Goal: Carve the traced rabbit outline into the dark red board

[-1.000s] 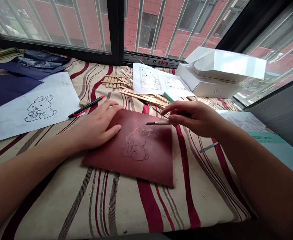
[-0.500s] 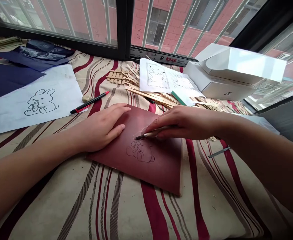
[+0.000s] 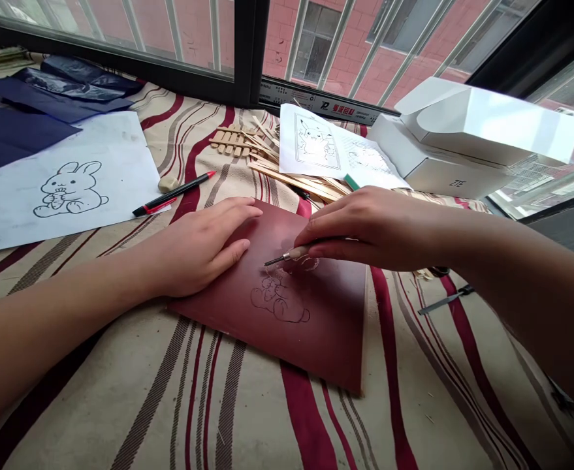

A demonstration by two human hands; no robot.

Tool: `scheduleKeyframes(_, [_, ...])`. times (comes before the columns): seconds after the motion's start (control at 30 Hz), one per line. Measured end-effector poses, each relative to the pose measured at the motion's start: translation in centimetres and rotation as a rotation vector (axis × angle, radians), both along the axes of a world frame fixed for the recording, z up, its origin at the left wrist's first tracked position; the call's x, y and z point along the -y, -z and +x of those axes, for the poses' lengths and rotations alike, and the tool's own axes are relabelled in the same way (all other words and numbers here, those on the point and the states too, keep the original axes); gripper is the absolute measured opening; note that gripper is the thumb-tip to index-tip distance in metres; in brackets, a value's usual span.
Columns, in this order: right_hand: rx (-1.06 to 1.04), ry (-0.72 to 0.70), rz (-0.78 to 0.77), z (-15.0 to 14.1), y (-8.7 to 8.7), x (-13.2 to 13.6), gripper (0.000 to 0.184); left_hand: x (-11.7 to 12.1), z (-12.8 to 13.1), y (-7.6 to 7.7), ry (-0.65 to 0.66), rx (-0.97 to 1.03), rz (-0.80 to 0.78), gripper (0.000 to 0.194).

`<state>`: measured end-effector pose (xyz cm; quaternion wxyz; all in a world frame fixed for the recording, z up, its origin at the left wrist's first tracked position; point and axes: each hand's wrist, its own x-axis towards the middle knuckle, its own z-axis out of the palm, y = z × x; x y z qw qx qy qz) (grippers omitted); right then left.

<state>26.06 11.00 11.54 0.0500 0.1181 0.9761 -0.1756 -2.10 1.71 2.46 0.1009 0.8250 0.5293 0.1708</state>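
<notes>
- Reddish-brown board [image 3: 328,343] is lying flat on the striped cloth [image 3: 252,418], right in front of the person, kinda angled, with a bunny outline [image 3: 281,307] on it. The lower lines look dark, a few up top look pale.
- Left hand [image 3: 211,245] is laid out flat over the board's left side, thumb apart from the fingers, not gripping anything.
- Right hand [image 3: 360,225] has its fingers closed on a thin metal-tipped tool [image 3: 297,252] with a light handle, over the upper part of the board. Tip's right by the bunny's head; can't tell if it's actually touching.
- Off to the left there's a white sheet [image 3: 125,147] with a similar bunny in black, dark blue sheets [image 3: 17,137] partly over it, plus a black and red pen [image 3: 176,192] and a small pale lump [image 3: 168,183] just beside it.
- Further back: wooden sticks [image 3: 311,185], a printed cartoon page [image 3: 316,140] and a white box [image 3: 438,173] near the window.
- Flat metal tool [image 3: 441,303] sits right of the board, not touching it.
</notes>
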Motion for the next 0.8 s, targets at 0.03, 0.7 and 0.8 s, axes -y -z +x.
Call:
scheduleKeyframes(0.03, [-0.014,0.003,0.01,-0.1,0.0,-0.1,0.029,0.0,0.0,0.0,-0.003,-0.002,-0.005,0.062])
scheduleKeyframes(0.7, [0.058,-0.135,0.2,-0.5,0.3,1.1,0.039,0.0,0.1,-0.6,0.003,-0.006,-0.039,0.061])
scheduleKeyframes(0.8, [0.153,-0.134,0.346,-1.2,-0.4,1.8,0.042,0.0,0.1,-0.2,0.013,-0.006,-0.011,0.06])
